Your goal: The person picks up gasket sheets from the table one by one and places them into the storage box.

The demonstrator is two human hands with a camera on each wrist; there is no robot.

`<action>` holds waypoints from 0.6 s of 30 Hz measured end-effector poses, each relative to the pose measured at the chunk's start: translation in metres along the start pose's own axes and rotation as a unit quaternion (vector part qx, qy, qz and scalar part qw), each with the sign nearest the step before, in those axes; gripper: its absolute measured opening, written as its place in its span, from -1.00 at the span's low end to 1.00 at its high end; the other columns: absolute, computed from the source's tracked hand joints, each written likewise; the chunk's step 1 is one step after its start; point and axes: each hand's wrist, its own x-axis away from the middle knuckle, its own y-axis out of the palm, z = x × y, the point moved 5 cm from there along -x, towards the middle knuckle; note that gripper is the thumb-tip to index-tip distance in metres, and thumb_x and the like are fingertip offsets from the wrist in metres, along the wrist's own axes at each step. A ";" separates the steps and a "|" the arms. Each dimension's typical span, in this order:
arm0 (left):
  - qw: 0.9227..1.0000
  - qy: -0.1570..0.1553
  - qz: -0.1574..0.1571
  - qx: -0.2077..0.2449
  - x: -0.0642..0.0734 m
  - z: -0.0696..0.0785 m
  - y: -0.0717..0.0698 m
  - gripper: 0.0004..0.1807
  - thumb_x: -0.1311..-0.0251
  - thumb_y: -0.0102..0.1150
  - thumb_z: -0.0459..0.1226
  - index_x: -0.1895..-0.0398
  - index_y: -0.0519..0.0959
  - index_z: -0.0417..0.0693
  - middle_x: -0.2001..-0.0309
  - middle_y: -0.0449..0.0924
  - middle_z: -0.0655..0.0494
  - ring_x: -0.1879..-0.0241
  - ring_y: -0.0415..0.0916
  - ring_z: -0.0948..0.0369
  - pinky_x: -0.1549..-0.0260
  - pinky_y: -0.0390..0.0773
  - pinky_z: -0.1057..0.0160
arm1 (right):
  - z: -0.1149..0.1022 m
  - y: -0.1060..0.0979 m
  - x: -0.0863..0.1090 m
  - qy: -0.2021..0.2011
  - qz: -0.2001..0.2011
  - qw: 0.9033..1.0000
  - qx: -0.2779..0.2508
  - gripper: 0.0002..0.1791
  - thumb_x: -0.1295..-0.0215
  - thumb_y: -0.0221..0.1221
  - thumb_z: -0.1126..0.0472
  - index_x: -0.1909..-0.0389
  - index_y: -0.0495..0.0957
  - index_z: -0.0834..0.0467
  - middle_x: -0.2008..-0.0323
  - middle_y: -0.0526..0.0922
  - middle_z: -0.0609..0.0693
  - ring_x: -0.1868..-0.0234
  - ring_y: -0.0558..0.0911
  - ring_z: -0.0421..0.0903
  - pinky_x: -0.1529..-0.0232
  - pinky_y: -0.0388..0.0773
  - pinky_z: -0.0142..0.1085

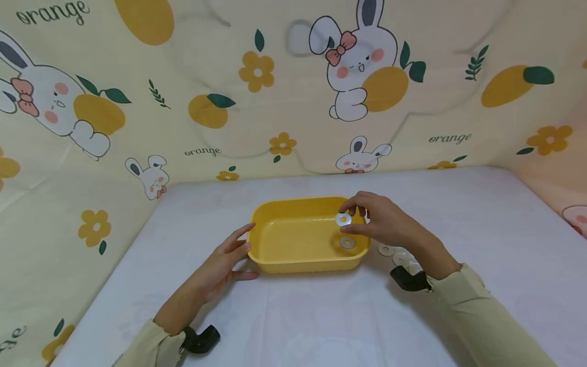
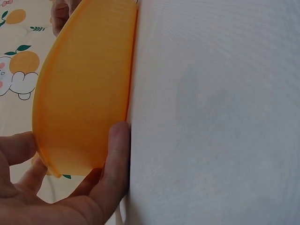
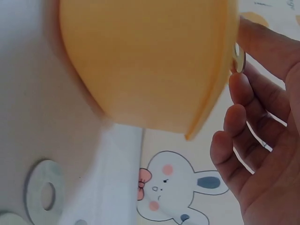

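The right hand (image 1: 387, 219) pinches a flat, silver-coloured metal washer (image 1: 337, 219) with a round central hole between its thumb and fingertips, holding it over the nearest end of a yellow, rectangular plastic tray (image 1: 302, 266) with rounded corners. The tray stands upright between the two hands. At its other end, the left hand (image 1: 224, 265) is open, its fingers spread: some touch the rim, while one lies lower along the outer wall, close to the white-covered tabletop (image 1: 321, 316). A second metal washer (image 1: 342, 243) lies inside the tray, just below the right hand and on the near side of the pinched one. Several loose, silvery washers (image 1: 395, 259) lie on the tabletop outside the tray, beneath the right hand and wrist; that arm partly hides them. Each wrist bears a black, curved device (image 1: 202, 340) just at the edge of a pale khaki fabric sleeve (image 1: 481, 311). Beyond both hands rises a cream cloth backdrop (image 1: 275, 117) printed with white rabbits, oranges, yellow flowers and the word "orange".
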 end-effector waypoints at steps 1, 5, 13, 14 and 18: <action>1.000 0.001 0.000 0.000 0.000 0.000 0.000 -0.43 -0.55 -0.14 -0.17 -0.54 0.08 0.41 -0.49 0.05 -0.12 -0.37 0.25 -0.11 -0.04 0.70 0.01 | 0.001 0.001 -0.001 0.004 0.000 1.000 0.003 -0.59 -0.09 0.46 -0.02 0.06 0.62 -0.01 0.25 0.57 -0.06 0.23 0.45 -0.11 0.26 0.46 -0.35; 1.000 0.001 -0.002 -0.005 0.000 0.000 0.000 -0.43 -0.55 -0.14 -0.16 -0.54 0.08 0.41 -0.49 0.06 -0.12 -0.36 0.25 -0.10 -0.04 0.70 0.01 | 0.003 0.004 -0.002 0.019 0.011 1.000 0.007 -0.59 -0.10 0.45 0.01 0.04 0.63 0.00 0.24 0.57 -0.05 0.21 0.46 -0.08 0.25 0.46 -0.33; 1.000 0.002 -0.002 -0.005 0.000 0.000 0.001 -0.42 -0.54 -0.10 -0.13 -0.54 0.08 0.38 -0.49 0.06 -0.11 -0.37 0.25 -0.10 -0.05 0.70 0.01 | 0.009 0.010 -0.003 0.068 0.020 0.997 0.026 -0.41 -0.13 0.43 -0.04 -0.17 0.56 0.10 0.08 0.57 0.10 0.00 0.36 0.04 0.10 0.39 -0.19; 1.000 0.001 0.000 -0.006 0.000 0.000 0.001 -0.43 -0.54 -0.10 -0.14 -0.54 0.09 0.39 -0.49 0.06 -0.12 -0.37 0.24 -0.10 -0.04 0.70 0.01 | 0.009 0.009 -0.003 0.071 0.019 0.997 0.029 -0.40 -0.14 0.43 -0.04 -0.18 0.56 0.09 0.06 0.57 0.10 -0.03 0.34 0.04 0.07 0.40 -0.16; 1.000 -0.001 0.010 -0.006 0.001 0.001 0.000 -0.44 -0.54 -0.10 -0.14 -0.53 0.11 0.41 -0.49 0.06 -0.11 -0.38 0.23 -0.11 -0.03 0.70 0.01 | 0.009 0.003 -0.001 0.069 0.019 0.997 0.030 -0.47 -0.18 0.40 -0.01 -0.15 0.57 0.07 0.04 0.56 0.10 -0.07 0.33 0.05 0.00 0.44 -0.08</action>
